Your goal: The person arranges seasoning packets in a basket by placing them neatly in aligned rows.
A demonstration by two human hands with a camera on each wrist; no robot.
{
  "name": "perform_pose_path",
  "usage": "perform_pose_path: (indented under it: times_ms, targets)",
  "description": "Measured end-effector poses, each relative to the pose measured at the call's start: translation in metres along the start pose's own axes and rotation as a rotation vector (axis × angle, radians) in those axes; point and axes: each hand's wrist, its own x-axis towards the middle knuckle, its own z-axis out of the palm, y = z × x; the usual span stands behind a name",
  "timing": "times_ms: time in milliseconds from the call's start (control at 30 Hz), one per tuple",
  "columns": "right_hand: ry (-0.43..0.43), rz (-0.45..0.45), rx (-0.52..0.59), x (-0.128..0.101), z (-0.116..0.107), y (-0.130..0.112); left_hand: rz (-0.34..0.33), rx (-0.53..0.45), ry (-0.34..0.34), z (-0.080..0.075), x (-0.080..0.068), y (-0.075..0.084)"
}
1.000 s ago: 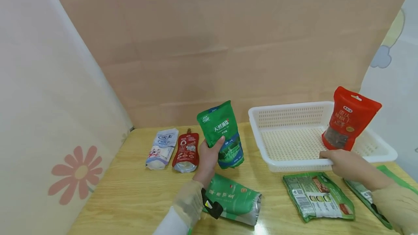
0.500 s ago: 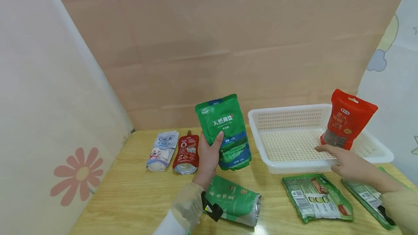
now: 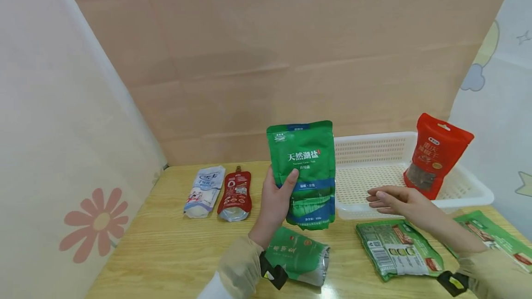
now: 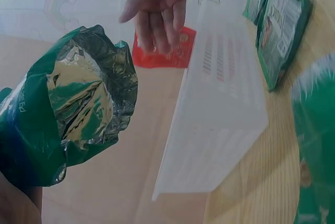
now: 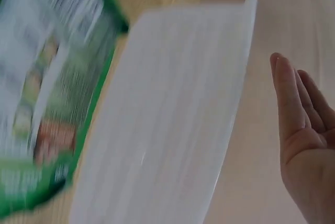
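My left hand point(image 3: 277, 199) grips a green bag of salt point(image 3: 309, 155) by its left side, thumb across the front. The bag stands upright, raised over the table, its silvery gusseted base point(image 4: 86, 98) facing the left wrist view. My right hand point(image 3: 409, 204) is held in the air over the front rim of a white plastic basket point(image 3: 370, 172), fingers extended to the left and nothing in them. Behind it a red pouch point(image 3: 438, 151) with a window of dark contents stands tilted in the basket. In the right wrist view the right hand's fingers point(image 5: 287, 96) point upward.
Left of the salt lie a white-and-blue pouch point(image 3: 204, 192) and a red spouted pouch point(image 3: 236, 196). Under my left wrist is another green pouch point(image 3: 297, 255). Two green packets, one printed with a barcode point(image 3: 399, 248) and one farther right point(image 3: 494, 234), lie before the basket.
My left hand has moved right with the salt, turning it more upright and toward the camera. The right hand has left the basket rim by the red pouch and moved left.
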Motion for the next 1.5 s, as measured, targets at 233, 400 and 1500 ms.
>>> perform_pose_path:
  times_ms: [233,400,1500]
  targets:
    - [-0.047,0.029,0.167,0.011,0.037,-0.022,0.019,-0.033,-0.119,0.009,-0.008,0.001]
    - [0.049,0.018,0.195,0.015,0.045,-0.031,-0.024,-0.05,-0.178,0.014,-0.013,0.0]
    - [0.495,0.015,0.016,0.006,0.078,-0.044,-0.244,-0.065,-0.175,0.013,-0.018,-0.034]
